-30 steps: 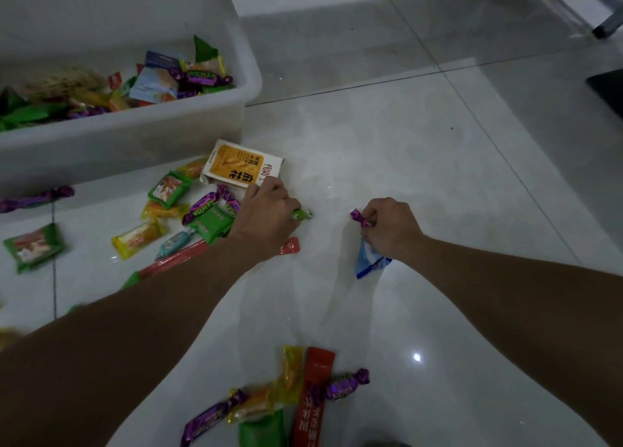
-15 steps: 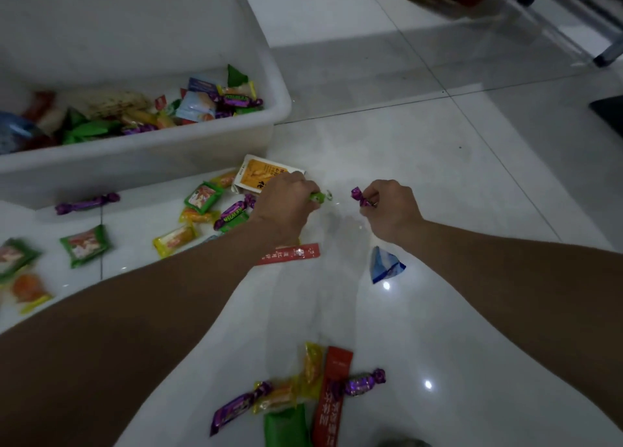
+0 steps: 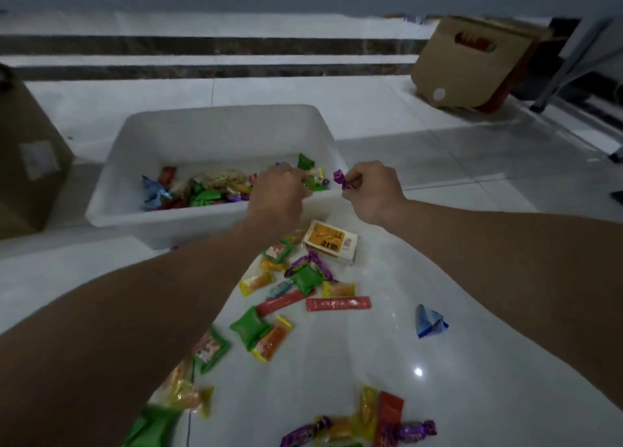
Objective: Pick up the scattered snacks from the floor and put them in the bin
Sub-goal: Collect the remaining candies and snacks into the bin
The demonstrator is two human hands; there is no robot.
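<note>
Tiled floor [image 3: 472, 396]: scattered snacks [image 3: 305, 279] before bin [image 3: 215, 133], cardboard boxes [image 3: 472, 65] beyond.

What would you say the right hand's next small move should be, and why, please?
Probably carry the right hand a little leftward, over the white bin's rim, and let go. It pinches a purple candy that hangs just outside the bin's right edge, while the left hand is already over the snacks inside.

Glossy floor tiles [image 3: 472, 362], matt white plastic bin [image 3: 215, 133], shiny foil snacks [image 3: 305, 278]
</note>
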